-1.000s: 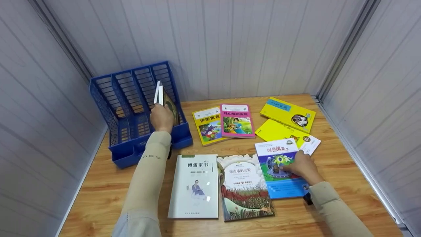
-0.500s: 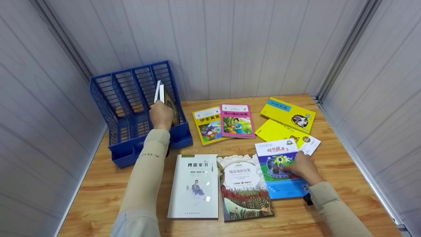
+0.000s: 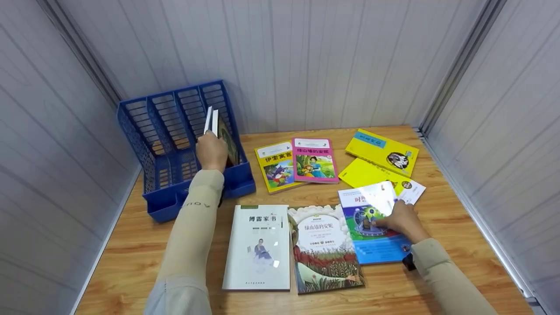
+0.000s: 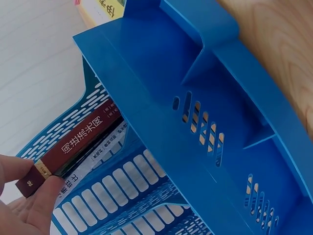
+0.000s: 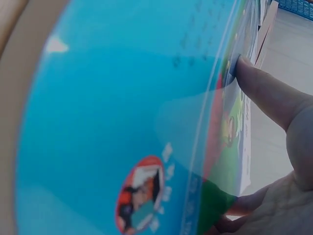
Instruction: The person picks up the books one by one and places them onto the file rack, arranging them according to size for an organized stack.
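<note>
At far left we see the blue four-bay file rack (image 3: 164, 199). In its rightmost bay the left hand (image 3: 212, 151) pinches the end of a maroon-spined book (image 4: 73, 144) between thumb and fingers; a white-spined book (image 4: 90, 162) stands close beside it. Good handling here, we judge, means holding the spine parallel to the rack's side wall, so that neither book drags on the other, and easing the fingers off only once it stands unaided. Whether it meets the bay's floor we cannot tell.

Right of the rack and nearer us, a white book with a seated figure (image 3: 257, 247) lies flat. Directly right of the rack, a pink-bordered book (image 3: 316, 159) overlaps a yellow fable book (image 3: 273, 170). Farther right of the rack and nearer us, we find a field-scene book (image 3: 326, 249), then a blue-and-white book (image 3: 365, 238), which the right hand (image 3: 404, 221) holds narrowly by its edge, thumb on the cover. A light grip should spare it a crease. It overlaps a yellow book (image 3: 369, 175), itself partly under an animal-portrait book (image 3: 383, 151), well right of the rack; that overlap could catch.
</note>
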Demonstrator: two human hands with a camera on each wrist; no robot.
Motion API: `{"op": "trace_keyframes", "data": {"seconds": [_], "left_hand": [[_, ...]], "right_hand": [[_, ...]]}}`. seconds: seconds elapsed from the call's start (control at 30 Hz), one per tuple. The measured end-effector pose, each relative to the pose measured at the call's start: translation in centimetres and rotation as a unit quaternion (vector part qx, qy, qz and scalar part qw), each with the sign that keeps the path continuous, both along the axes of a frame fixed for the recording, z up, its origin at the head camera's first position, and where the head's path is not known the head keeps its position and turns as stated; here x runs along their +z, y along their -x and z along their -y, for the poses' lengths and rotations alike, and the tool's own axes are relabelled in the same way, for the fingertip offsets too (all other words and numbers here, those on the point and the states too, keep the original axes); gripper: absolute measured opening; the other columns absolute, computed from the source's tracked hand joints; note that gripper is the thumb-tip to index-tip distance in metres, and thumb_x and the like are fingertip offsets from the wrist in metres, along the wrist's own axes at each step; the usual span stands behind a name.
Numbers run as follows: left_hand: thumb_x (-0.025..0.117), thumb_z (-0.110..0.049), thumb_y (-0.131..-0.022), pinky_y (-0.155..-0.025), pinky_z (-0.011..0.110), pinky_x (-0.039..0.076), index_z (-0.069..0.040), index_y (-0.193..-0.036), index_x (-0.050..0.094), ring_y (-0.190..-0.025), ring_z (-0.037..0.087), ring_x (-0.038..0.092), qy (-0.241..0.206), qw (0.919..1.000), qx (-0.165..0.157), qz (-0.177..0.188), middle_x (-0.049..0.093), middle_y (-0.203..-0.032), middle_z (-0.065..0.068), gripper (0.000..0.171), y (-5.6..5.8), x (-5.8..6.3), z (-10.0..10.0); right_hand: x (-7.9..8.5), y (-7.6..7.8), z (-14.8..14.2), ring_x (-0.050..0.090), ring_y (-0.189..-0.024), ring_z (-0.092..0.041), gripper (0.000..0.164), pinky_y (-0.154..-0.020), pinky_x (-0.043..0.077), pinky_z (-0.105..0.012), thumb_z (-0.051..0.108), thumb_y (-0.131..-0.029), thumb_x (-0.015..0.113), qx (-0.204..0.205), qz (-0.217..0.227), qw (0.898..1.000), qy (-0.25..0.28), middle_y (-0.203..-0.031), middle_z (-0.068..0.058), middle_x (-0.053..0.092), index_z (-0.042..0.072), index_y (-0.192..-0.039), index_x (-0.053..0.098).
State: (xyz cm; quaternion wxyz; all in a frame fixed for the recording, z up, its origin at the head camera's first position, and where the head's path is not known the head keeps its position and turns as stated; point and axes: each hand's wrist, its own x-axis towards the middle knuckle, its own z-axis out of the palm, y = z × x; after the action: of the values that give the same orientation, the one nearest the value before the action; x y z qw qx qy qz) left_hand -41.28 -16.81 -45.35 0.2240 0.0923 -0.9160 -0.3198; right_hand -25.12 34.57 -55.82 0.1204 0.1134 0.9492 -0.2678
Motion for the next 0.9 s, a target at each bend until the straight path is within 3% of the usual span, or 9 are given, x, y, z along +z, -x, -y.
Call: {"op": "trace_keyframes", "data": {"seconds": [0.23,0.5,0.67,0.73,0.9], "left_hand": [[0.061,-0.016,-0.109,-0.083,0.061,0.063,0.014,-0.117,0.071,-0.093,0.050,0.077,-0.006,1.0000,0.004,-0.005,0.077,-0.105,0.034,0.032,-0.5,0.0,0.3],[0.062,-0.019,-0.109,-0.078,0.063,0.062,0.012,-0.113,0.072,-0.087,0.051,0.076,0.000,0.9998,0.012,-0.018,0.077,-0.100,0.033,0.033,-1.4,0.0,0.9],[0.062,-0.023,-0.109,-0.081,0.063,0.061,0.011,-0.114,0.071,-0.088,0.051,0.076,0.005,0.9998,0.014,-0.013,0.077,-0.101,0.032,0.035,-2.0,-0.1,1.6],[0.062,-0.024,-0.109,-0.085,0.063,0.061,0.010,-0.117,0.071,-0.092,0.051,0.076,0.004,0.9999,0.011,-0.007,0.077,-0.104,0.032,0.037,-2.4,-0.2,1.9],[0.062,-0.031,-0.110,-0.093,0.062,0.061,0.005,-0.132,0.070,-0.100,0.049,0.076,-0.009,0.9998,0.006,0.017,0.078,-0.114,0.030,0.043,-3.3,0.1,2.8]], "right_hand": [[-0.5,-0.2,-0.5,0.055,-0.117,-0.050,0.104,-0.107,0.050,-0.067,0.035,-0.082,0.095,-0.019,-0.013,0.998,0.056,-0.134,-0.045,0.052,-0.026,-0.143,0.038],[-0.3,-0.2,-0.9,0.056,-0.106,-0.039,0.078,-0.098,0.052,-0.056,0.023,-0.089,0.087,-0.039,-0.031,0.994,0.097,-0.124,-0.036,0.056,-0.021,-0.136,0.043],[0.0,-0.1,-1.3,0.060,-0.091,-0.030,0.054,-0.073,0.056,-0.040,0.015,-0.098,0.073,-0.051,-0.039,0.989,0.134,-0.111,-0.028,0.058,-0.015,-0.132,0.044],[0.1,-0.1,-1.4,0.062,-0.089,-0.030,0.047,-0.069,0.056,-0.037,0.012,-0.100,0.067,-0.056,-0.046,0.986,0.151,-0.112,-0.028,0.059,-0.014,-0.133,0.045],[0.6,0.1,-1.7,0.058,-0.114,-0.042,0.051,-0.093,0.054,-0.050,0.014,-0.102,0.061,-0.049,-0.061,0.985,0.151,-0.134,-0.038,0.056,-0.014,-0.142,0.045]]}}
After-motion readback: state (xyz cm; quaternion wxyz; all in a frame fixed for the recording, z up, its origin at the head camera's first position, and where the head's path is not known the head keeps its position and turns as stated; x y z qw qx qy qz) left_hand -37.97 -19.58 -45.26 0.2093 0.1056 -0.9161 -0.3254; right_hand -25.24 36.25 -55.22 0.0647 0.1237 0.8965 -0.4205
